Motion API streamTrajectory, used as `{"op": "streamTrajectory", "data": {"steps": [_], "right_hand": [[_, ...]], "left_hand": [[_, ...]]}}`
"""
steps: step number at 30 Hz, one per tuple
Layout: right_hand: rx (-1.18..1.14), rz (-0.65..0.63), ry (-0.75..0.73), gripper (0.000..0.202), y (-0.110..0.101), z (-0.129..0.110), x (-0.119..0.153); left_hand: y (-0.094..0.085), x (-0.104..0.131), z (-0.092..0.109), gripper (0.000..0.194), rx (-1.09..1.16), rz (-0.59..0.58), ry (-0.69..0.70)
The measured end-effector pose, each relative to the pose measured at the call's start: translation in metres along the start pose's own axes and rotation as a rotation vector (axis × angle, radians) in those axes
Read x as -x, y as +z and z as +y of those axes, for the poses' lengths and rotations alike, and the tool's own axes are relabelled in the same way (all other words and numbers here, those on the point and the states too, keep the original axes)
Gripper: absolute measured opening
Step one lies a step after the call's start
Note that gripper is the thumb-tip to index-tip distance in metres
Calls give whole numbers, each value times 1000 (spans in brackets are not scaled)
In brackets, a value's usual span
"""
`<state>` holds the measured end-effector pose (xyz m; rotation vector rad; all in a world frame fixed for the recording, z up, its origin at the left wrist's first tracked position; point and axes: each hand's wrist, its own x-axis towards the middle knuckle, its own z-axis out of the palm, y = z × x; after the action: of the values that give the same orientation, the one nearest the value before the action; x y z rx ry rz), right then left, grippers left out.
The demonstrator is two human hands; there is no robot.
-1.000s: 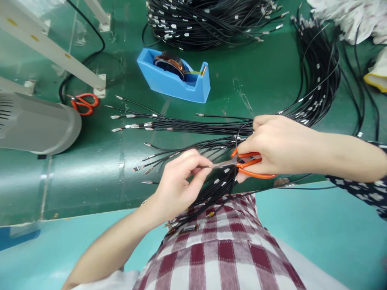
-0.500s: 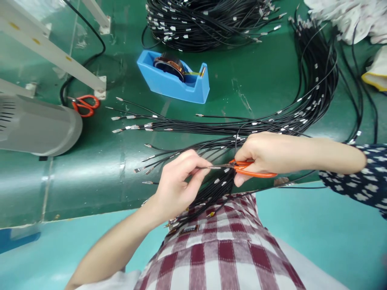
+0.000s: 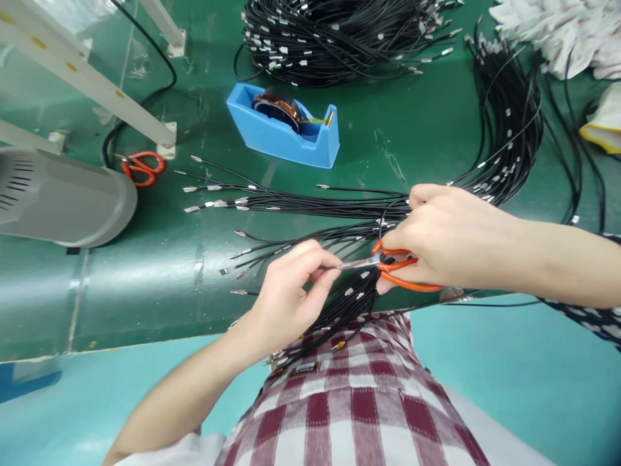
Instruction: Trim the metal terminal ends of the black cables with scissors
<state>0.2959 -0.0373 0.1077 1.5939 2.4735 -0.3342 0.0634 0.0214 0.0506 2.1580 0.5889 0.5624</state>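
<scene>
My right hand [image 3: 441, 236] grips a pair of orange-handled scissors [image 3: 412, 285], blades pointing left. The handles look spread apart. At the tips of the blades, the thumb and fingers of my left hand [image 3: 295, 285] are pinched together; what they hold is too small and hidden to make out. Black cables [image 3: 310, 204] with metal ends and white labels run across the table just beyond both hands. Another bunch of black cables [image 3: 347, 304] passes under the scissors and over the table's front edge onto the checked apron [image 3: 369, 401].
A blue tape dispenser [image 3: 286, 139] stands beyond the cables, with a large coil of black cables [image 3: 339, 45] behind it. Another pair of orange scissors [image 3: 145, 169] lies beside a grey machine [image 3: 63, 197] at left. White gloves [image 3: 563, 32] are piled at the far right.
My right hand has turned over the scissors, and their handles have spread apart. My left hand keeps its pinch at the blade tips. The view has shifted slightly.
</scene>
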Motion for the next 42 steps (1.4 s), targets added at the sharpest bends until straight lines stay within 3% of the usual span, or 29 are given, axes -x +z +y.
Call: {"op": "streamTrajectory", "data": {"steps": [5, 11, 15, 17, 20, 22, 25, 27, 29, 32, 37, 42], "right_hand": [[-159, -128, 105, 39, -2, -3, -5], [-734, -422, 181, 49, 13, 5, -12], [-1211, -495, 80, 44, 27, 12, -12], [-1401, -384, 48, 43, 34, 15, -13], [-1501, 14, 62, 56, 47, 19, -20], [-1456, 108, 27, 60, 57, 20, -30], [-1362, 218, -1, 52, 70, 15, -50], [-1288, 267, 29, 43, 78, 9, -64], [-1253, 310, 78, 40, 85, 3, -78], [-1245, 352, 122, 38, 94, -2, -94], [-1262, 385, 139, 38, 108, -2, -102], [-1282, 385, 153, 38, 110, 1, -102]], "left_hand": [[1, 3, -2, 14, 3, 3, 26], [-1, 6, -5, 15, 33, 0, 27], [-2, 6, -6, 13, 115, 42, 30], [-1, 8, -10, 12, 179, 65, 56], [-4, 18, -22, 10, 277, 122, 74], [-11, 28, -33, 7, 341, 193, 25], [-34, 44, -47, 23, 396, 257, -52], [-54, 49, -57, 33, 354, 352, -145], [-75, 46, -72, 28, 187, 470, -289], [-92, 27, -106, 22, -204, 385, -334], [-80, -8, -159, 15, -352, 322, -282], [-70, -16, -170, 13, -430, 298, -257]]}}
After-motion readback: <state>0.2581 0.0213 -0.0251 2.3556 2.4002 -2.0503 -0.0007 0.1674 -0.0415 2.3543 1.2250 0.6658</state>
